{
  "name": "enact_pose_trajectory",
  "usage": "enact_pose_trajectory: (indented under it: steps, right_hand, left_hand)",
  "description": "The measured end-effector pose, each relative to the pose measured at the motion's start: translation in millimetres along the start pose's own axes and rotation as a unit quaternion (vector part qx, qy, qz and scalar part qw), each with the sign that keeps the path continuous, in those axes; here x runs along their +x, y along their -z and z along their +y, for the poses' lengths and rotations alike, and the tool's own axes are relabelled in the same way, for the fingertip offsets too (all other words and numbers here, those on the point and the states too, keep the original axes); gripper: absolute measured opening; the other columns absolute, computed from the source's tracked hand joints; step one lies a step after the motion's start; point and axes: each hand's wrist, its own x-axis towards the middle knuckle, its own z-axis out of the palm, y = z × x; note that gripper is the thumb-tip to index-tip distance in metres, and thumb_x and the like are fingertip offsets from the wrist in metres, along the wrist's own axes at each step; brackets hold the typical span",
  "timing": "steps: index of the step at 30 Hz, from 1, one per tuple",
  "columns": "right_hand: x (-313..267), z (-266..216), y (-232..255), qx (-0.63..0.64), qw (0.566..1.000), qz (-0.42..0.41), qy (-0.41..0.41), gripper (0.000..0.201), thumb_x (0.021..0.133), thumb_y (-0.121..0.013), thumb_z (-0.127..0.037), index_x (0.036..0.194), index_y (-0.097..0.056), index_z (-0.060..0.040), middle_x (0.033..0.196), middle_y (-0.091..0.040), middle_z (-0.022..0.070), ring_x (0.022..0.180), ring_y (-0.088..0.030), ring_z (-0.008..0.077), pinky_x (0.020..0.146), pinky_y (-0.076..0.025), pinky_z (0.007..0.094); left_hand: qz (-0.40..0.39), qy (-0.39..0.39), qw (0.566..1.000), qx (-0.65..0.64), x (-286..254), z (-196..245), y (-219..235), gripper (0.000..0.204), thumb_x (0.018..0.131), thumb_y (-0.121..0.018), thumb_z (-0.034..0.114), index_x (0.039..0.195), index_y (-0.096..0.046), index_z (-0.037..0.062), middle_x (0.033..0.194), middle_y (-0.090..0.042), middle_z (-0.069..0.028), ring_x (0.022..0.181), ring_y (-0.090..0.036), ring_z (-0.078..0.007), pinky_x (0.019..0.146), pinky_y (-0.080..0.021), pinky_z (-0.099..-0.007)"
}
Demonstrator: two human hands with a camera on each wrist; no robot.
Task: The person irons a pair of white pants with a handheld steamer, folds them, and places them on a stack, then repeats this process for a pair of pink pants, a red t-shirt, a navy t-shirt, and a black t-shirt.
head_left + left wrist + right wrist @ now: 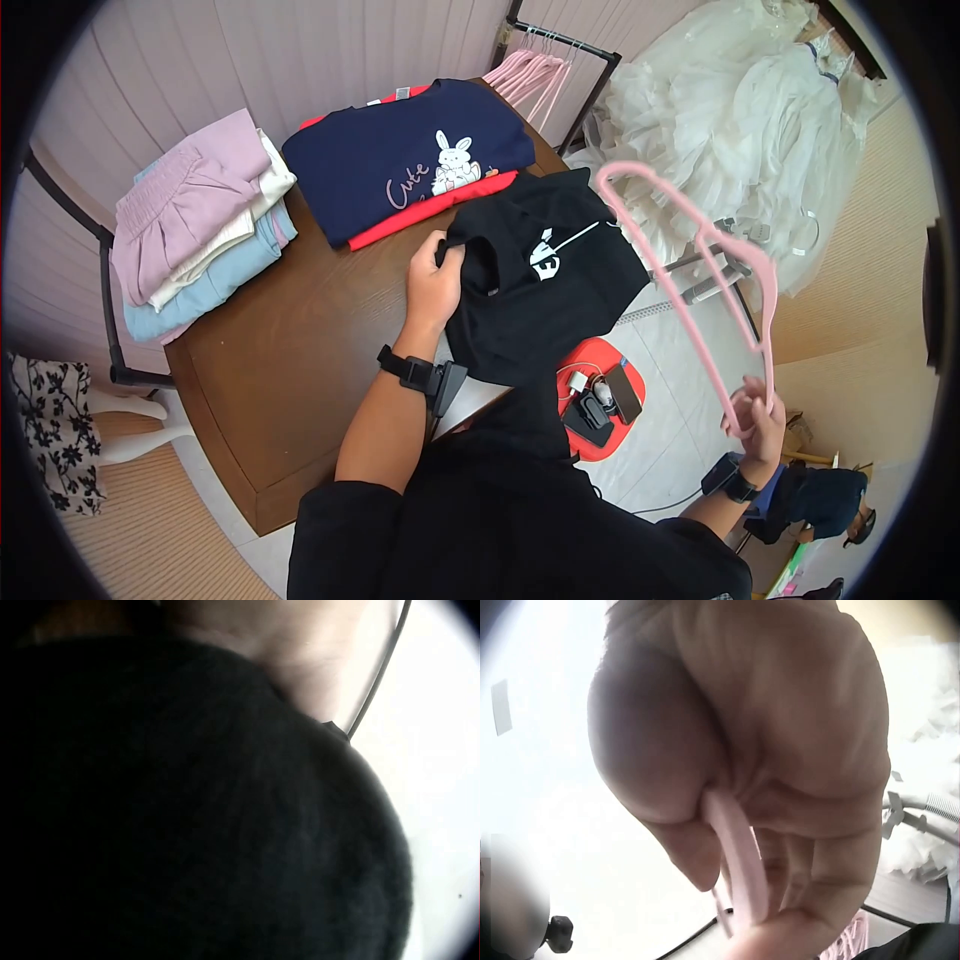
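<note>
My left hand (433,285) grips the black shirt (590,270) at its neck opening, and the shirt hangs over the table's near right edge with a white print showing. Dark cloth (225,810) fills most of the left wrist view, so the left fingers are hidden there. Out to the right, my right hand (762,425) holds a pink clothes hanger (690,292) by one end, its long frame slanting up and left toward the shirt. In the right wrist view, thumb and fingers curl round the pink hanger bar (739,862).
A navy shirt with a rabbit print (400,150) lies over red cloth (430,212) on the brown table (260,400). Folded clothes (200,220) are stacked at left. Pink hangers (530,75) hang on a rack. A red stool (632,400) holds small devices. White dresses (720,110) hang at right.
</note>
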Motion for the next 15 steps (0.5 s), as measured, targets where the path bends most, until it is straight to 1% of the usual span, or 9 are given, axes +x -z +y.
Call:
enact_pose_trajectory:
  steps: [2, 3, 5, 6, 7, 10, 12, 13, 15]
  right_hand:
    - [28, -6, -17, 0.053, 0.996, 0.067, 0.02, 0.045, 0.099, -0.054, -0.028, 0.129, -0.05, 0.0052, 0.093, -0.065, 0.015, 0.063, -0.065, 0.0214, 0.047, -0.047, 0.027]
    - [45, -8, -23, 0.053, 0.996, 0.065, 0.02, 0.045, 0.099, -0.054, -0.028, 0.129, -0.05, 0.0052, 0.093, -0.065, 0.015, 0.063, -0.065, 0.0214, 0.047, -0.047, 0.027]
    - [85, -8, -33, 0.038, 0.994, 0.099, 0.017, 0.043, 0.101, -0.05, -0.026, 0.132, -0.048, 0.0034, 0.099, -0.063, 0.0116, 0.071, -0.066, 0.0196, 0.052, -0.046, 0.024]
    - [106, -6, -38, 0.025, 0.994, 0.103, 0.03, 0.041, 0.101, -0.05, -0.026, 0.131, -0.049, 0.0031, 0.099, -0.063, 0.0104, 0.073, -0.066, 0.0188, 0.054, -0.045, 0.023]
    - [129, -2, -42, 0.012, 0.993, 0.106, 0.043, 0.039, 0.102, -0.049, -0.025, 0.13, -0.05, 0.0028, 0.099, -0.063, 0.0092, 0.075, -0.066, 0.0181, 0.056, -0.044, 0.022]
    - [201, 8, -57, 0.003, 0.99, 0.133, 0.04, 0.036, 0.102, -0.05, -0.027, 0.123, -0.054, 0.002, 0.098, -0.063, 0.0081, 0.072, -0.066, 0.0167, 0.056, -0.044, 0.0227]
    - [248, 12, -69, -0.008, 0.989, 0.145, 0.037, 0.034, 0.101, -0.049, -0.028, 0.117, -0.057, 0.0012, 0.097, -0.063, 0.0085, 0.068, -0.066, 0.0164, 0.055, -0.047, 0.0232]
    - [271, 14, -77, -0.012, 0.988, 0.152, 0.036, 0.032, 0.101, -0.049, -0.027, 0.114, -0.058, 0.001, 0.096, -0.062, 0.0089, 0.066, -0.066, 0.0166, 0.055, -0.048, 0.0236]
    - [319, 21, -90, -0.062, 0.983, 0.165, 0.045, 0.032, 0.101, -0.047, -0.028, 0.11, -0.057, 0.001, 0.093, -0.063, 0.0099, 0.065, -0.066, 0.0173, 0.053, -0.051, 0.025]
  left_hand:
    - [-0.013, 0.007, 1.0, -0.006, 1, 0, 2, 0.015, 0.091, -0.058, 0.012, 0.086, -0.058, -0.0019, 0.07, -0.054, -0.0013, 0.069, -0.047, -0.0087, 0.065, -0.041, -0.0267]
    - [-0.028, 0.014, 0.999, -0.011, 2, -1, 2, 0.015, 0.091, -0.06, 0.012, 0.085, -0.057, -0.0018, 0.069, -0.051, -0.0004, 0.068, -0.045, -0.0081, 0.064, -0.04, -0.0259]
    - [-0.048, 0.011, 0.999, -0.022, 6, -8, 6, 0.016, 0.09, -0.061, 0.012, 0.085, -0.057, -0.0018, 0.069, -0.051, 0.0001, 0.068, -0.045, -0.0081, 0.064, -0.04, -0.0265]
    - [-0.068, 0.008, 0.997, -0.033, 9, -11, 7, 0.016, 0.09, -0.062, 0.013, 0.085, -0.057, -0.0017, 0.069, -0.051, 0.0007, 0.068, -0.045, -0.0081, 0.063, -0.04, -0.027]
    - [-0.067, 0.007, 0.997, -0.036, 10, -10, 6, 0.016, 0.09, -0.062, 0.013, 0.085, -0.057, -0.0017, 0.069, -0.051, 0.0007, 0.068, -0.045, -0.0081, 0.063, -0.04, -0.027]
    - [-0.094, -0.007, 0.994, -0.06, 11, -10, 2, 0.019, 0.09, -0.063, 0.014, 0.084, -0.056, -0.0031, 0.068, -0.051, -0.0031, 0.068, -0.046, -0.0086, 0.063, -0.041, -0.0284]
    - [-0.125, -0.013, 0.992, 0.001, 13, -18, 5, 0.02, 0.089, -0.064, 0.014, 0.086, -0.056, -0.0046, 0.068, -0.053, -0.0101, 0.069, -0.048, -0.0096, 0.065, -0.043, -0.03]
    - [-0.124, -0.014, 0.992, 0.0, 12, -15, 4, 0.02, 0.089, -0.064, 0.014, 0.086, -0.056, -0.0046, 0.068, -0.053, -0.0101, 0.069, -0.048, -0.0096, 0.065, -0.043, -0.03]
    - [-0.134, -0.006, 0.991, -0.016, 10, -2, 2, 0.021, 0.087, -0.064, 0.014, 0.087, -0.056, -0.0054, 0.07, -0.055, -0.0158, 0.069, -0.05, -0.011, 0.065, -0.044, -0.0317]
